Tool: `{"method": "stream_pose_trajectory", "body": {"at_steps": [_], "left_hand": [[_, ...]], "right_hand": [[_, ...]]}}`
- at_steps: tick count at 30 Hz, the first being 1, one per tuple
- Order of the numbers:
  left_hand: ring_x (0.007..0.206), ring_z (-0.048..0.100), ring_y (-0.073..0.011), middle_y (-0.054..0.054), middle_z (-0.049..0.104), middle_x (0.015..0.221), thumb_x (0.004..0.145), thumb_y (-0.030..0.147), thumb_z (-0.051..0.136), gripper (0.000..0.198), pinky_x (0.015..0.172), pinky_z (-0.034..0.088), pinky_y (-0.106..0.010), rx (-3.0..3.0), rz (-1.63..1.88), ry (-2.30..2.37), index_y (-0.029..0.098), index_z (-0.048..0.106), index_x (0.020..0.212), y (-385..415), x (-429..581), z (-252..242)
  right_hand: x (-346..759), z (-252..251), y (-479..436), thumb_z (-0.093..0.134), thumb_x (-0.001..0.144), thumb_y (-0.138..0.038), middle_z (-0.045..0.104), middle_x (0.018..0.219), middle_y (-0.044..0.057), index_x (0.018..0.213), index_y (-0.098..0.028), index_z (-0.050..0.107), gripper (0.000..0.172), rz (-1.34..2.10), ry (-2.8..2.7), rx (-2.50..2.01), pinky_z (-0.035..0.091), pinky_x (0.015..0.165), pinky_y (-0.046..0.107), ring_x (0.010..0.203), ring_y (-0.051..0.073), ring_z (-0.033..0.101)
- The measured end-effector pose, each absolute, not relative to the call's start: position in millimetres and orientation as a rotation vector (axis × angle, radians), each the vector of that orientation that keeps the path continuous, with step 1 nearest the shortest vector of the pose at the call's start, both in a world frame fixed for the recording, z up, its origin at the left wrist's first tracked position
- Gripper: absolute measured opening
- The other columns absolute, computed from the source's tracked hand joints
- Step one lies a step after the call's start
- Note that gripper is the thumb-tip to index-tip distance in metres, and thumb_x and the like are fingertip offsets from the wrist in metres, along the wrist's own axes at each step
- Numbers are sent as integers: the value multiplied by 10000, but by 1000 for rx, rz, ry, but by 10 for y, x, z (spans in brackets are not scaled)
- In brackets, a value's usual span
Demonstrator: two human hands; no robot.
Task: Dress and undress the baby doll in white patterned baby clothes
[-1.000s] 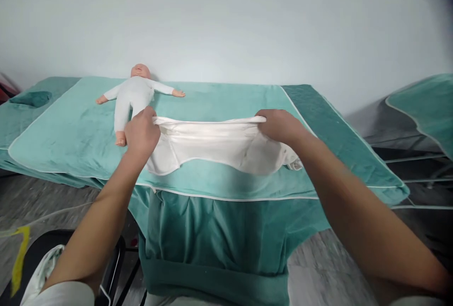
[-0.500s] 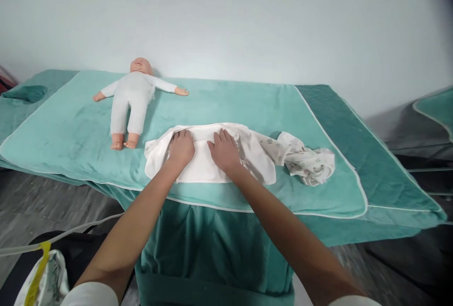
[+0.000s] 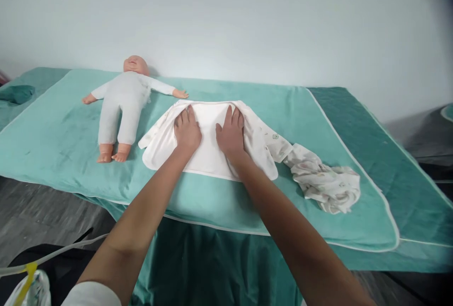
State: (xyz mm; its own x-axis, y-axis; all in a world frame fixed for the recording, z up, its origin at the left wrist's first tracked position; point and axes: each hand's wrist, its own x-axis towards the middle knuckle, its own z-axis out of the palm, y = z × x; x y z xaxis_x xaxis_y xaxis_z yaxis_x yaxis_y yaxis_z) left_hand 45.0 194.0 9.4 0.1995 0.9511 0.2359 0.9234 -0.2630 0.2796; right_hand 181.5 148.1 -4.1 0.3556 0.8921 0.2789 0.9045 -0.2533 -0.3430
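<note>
At the near left, a pale cable (image 3: 60,252) with a yellow tag (image 3: 29,277) runs above a patterned cloth (image 3: 40,289), close to the white cuff (image 3: 92,294) on the left arm. The bed's dark green cover (image 3: 212,259) hangs below the near edge of a lighter green mat (image 3: 215,202). On the mat, toward the right, lies a crumpled bundle (image 3: 329,183) of printed white fabric.

Beside it, the shirt (image 3: 209,155) lies opened out, its right-hand sleeve reaching to the bundle. Both hands rest on the shirt, apart from each other, with the plain white lining showing between them: the left hand (image 3: 188,130) by one front panel, the right hand (image 3: 230,131) by the other. Their fingers are straight and pinch nothing, pointing toward the collar; whether the outer fingers tuck under the panels, I cannot tell.

Farther off to the left, a doll (image 3: 123,91) in white lies face up, one arm stretched just beyond the collar. Behind everything stands a pale wall (image 3: 226,23).
</note>
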Motion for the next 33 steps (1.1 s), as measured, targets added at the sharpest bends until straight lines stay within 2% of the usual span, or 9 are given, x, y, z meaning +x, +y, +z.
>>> {"method": "stream_pose_trajectory", "body": {"at_steps": [6,9,13,19,23,26,29,33], "left_hand": [[1566,330,-349,-198,341,1690,1046,352,321,652,1284,305,-500,2408,558,1779,77,279,1637,2297,492,-53],[1564,342,-328,-235,379,1660,1057,336,299,654,1312,256,-419,2438,490,1712,-19,307,1606,2376,512,-80],[1544,373,-342,-262,421,1626,1065,315,269,649,1306,262,-398,2463,411,1698,-84,341,1572,2403,530,-100],[1540,382,-323,-234,411,1644,1069,323,255,648,1301,282,-395,2463,343,1719,-64,334,1583,2370,531,-93],[1538,386,-324,-202,401,1659,1060,344,286,655,1297,299,-415,2376,370,1772,-14,318,1608,2325,522,-50],[1559,350,-331,-153,326,1709,1049,380,324,685,1295,309,-450,2312,428,1801,59,252,1650,2334,492,-22],[1589,301,-305,-128,273,1734,1049,390,320,690,1318,264,-432,2289,428,1794,84,227,1661,2404,454,-20],[1590,306,-291,-148,309,1717,1058,390,290,678,1326,238,-406,2315,370,1765,57,257,1648,2507,441,-48]], "right_hand": [[2131,-156,1808,324,1039,-391,219,1715,252,1646,1,161,740,107,-1605,-2109,260,1287,508,1595,336,239],[2187,-207,1897,326,1046,-398,266,1696,266,1627,39,214,735,199,-1624,-2145,260,1293,467,1579,345,288],[2196,-258,1944,324,1046,-384,336,1663,272,1597,58,295,707,213,-1630,-2151,259,1292,455,1545,363,355],[2186,-301,1965,348,1034,-391,347,1659,273,1585,41,333,701,210,-1609,-2135,281,1285,498,1538,373,370],[2160,-293,1945,353,1023,-413,279,1702,235,1633,-27,271,726,231,-1559,-2134,267,1287,542,1566,377,319],[2195,-276,1935,381,1008,-420,216,1730,207,1664,-81,211,758,208,-1566,-2111,254,1285,583,1586,381,273],[2310,-281,1968,408,996,-420,189,1740,192,1670,-70,178,794,196,-1615,-2086,199,1315,555,1610,364,208],[2473,-364,2075,406,998,-429,209,1733,205,1660,-27,182,806,183,-1641,-2086,155,1334,521,1621,352,178]]}}
